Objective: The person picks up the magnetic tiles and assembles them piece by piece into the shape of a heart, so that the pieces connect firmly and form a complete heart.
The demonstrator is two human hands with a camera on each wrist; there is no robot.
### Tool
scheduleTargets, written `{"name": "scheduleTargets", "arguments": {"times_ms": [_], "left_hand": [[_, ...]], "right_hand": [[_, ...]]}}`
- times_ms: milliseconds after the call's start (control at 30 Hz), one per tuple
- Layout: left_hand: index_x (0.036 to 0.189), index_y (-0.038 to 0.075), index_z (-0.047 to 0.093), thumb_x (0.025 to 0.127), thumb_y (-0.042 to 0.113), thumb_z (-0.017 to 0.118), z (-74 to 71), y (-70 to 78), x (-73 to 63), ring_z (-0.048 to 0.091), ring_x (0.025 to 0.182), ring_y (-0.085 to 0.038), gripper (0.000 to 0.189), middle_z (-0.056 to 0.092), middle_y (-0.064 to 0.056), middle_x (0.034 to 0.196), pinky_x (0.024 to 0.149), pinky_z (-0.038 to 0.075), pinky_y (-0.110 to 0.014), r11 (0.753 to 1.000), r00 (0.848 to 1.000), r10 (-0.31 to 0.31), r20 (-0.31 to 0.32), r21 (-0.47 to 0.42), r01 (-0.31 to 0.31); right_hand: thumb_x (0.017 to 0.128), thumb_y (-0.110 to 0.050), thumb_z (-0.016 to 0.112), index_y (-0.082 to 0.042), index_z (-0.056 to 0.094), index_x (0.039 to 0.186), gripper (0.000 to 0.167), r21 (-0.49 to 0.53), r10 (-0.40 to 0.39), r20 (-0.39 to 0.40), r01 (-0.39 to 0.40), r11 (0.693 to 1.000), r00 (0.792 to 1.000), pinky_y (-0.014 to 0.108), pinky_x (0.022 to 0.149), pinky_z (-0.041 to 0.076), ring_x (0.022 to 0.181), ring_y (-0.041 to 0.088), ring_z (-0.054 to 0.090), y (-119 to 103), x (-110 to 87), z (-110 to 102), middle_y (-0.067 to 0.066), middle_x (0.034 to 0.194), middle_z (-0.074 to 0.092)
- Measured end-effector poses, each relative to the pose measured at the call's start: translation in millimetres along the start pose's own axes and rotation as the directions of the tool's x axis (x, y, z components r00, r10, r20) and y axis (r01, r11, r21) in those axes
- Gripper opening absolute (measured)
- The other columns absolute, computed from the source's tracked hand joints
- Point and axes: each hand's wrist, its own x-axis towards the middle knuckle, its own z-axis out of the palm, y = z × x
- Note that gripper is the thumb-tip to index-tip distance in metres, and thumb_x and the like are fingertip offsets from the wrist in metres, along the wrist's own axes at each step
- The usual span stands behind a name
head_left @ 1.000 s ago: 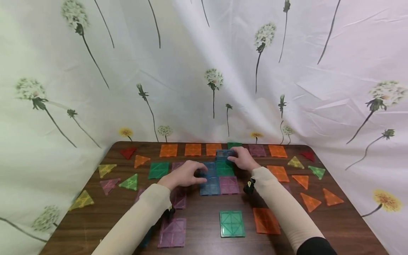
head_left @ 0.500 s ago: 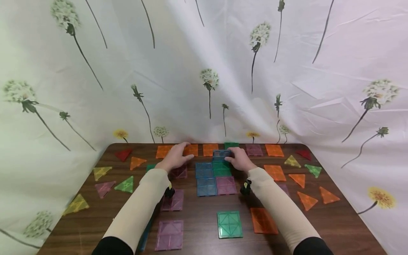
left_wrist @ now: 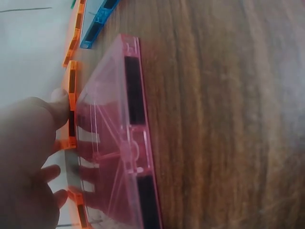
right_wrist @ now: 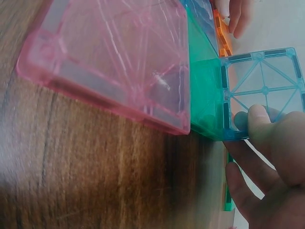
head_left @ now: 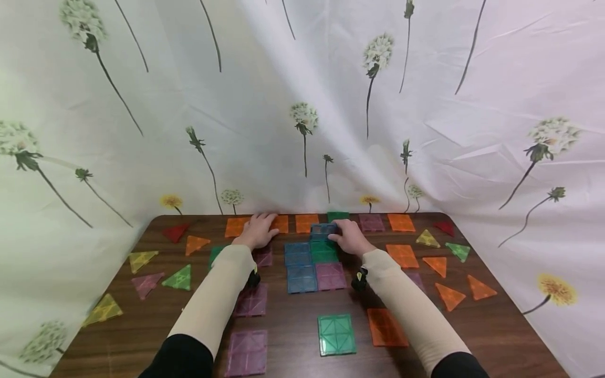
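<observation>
My right hand (head_left: pixel 351 237) pinches a clear blue square magnetic tile (right_wrist: pixel 266 78) between thumb and fingers. It stands upright at the far edge of a flat green tile (head_left: pixel 324 252). That green tile lies in a block with two blue tiles (head_left: pixel 299 254) and a purple one (head_left: pixel 331 276). At the table's back, my left hand (head_left: pixel 257 231) reaches over the row of orange square tiles (head_left: pixel 281 224), fingers spread. In the left wrist view its thumb overlaps the near edge of an orange tile (left_wrist: pixel 72 105), beyond a purple tile (left_wrist: pixel 107 143).
Loose triangular tiles lie on both sides, such as a green one (head_left: pixel 179 277) and an orange one (head_left: pixel 449 296). Nearer are a green square (head_left: pixel 336 335), an orange square (head_left: pixel 387 328) and a purple square (head_left: pixel 247 353). A flowered cloth (head_left: pixel 264 131) hangs behind the table.
My left hand has moved away from the blue tiles, left and back to the orange row. The right hand stays at the upright blue tile.
</observation>
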Motion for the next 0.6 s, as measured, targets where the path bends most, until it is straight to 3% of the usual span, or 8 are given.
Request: {"name": "scheduleTargets", "arguments": {"times_ms": [167, 300, 433, 600], "left_hand": [[0.163, 0.012, 0.038, 0.11, 0.03, 0.058, 1.0, -3.1, 1.1, 0.027, 0.151, -0.05, 0.059, 0.034, -0.022, 0.166, 0.118, 0.027, -0.071, 1.0, 1.0, -0.009, 0.012, 0.006, 0.009], [0.159, 0.008, 0.043, 0.104, 0.027, 0.069, -1.7, -5.0, 1.9, 0.032, 0.145, -0.052, 0.064, 0.034, -0.028, 0.161, 0.116, 0.032, -0.069, 1.0, 0.999, 0.002, -0.052, -0.024, -0.003], [0.149, 0.001, 0.053, 0.097, 0.02, 0.078, -6.7, -6.1, 1.2, 0.048, 0.127, -0.044, 0.06, 0.043, -0.028, 0.143, 0.107, 0.044, -0.058, 0.989, 0.99, 0.027, -0.137, -0.139, -0.046], [0.127, 0.003, 0.065, 0.097, 0.011, 0.077, -13.4, -2.4, 0.1, 0.059, 0.113, -0.037, 0.034, 0.061, -0.021, 0.127, 0.099, 0.05, -0.053, 0.946, 0.981, 0.057, -0.187, -0.305, -0.113]], "right_hand": [[0.1, -0.014, 0.073, -0.004, 0.073, 0.11, 0.014, -0.003, 0.007, 0.002, -0.007, 1.0, 1.0, 0.04, 0.081, 0.052, 0.084, 0.019, 0.06, -1, 0.8, 2, 0.009, 0.101, 0.074], [0.1, -0.013, 0.074, -0.004, 0.073, 0.108, 0.012, 0.004, -0.004, -0.002, 0.004, 1.0, 1.0, 0.039, 0.08, 0.052, 0.084, 0.019, 0.061, -3, 1.8, 2, 0.009, 0.1, 0.074], [0.101, -0.014, 0.073, -0.004, 0.073, 0.11, 0.014, 0.005, 0.004, 0.009, -0.004, 1.0, 1.0, 0.04, 0.081, 0.052, 0.085, 0.02, 0.062, -4, 1.4, 1, 0.01, 0.102, 0.074], [0.101, -0.016, 0.072, -0.005, 0.073, 0.112, 0.015, 0.003, 0.003, 0.006, -0.003, 1.0, 1.0, 0.041, 0.082, 0.053, 0.087, 0.021, 0.063, 0, 0.5, -1, 0.009, 0.104, 0.074]]}}
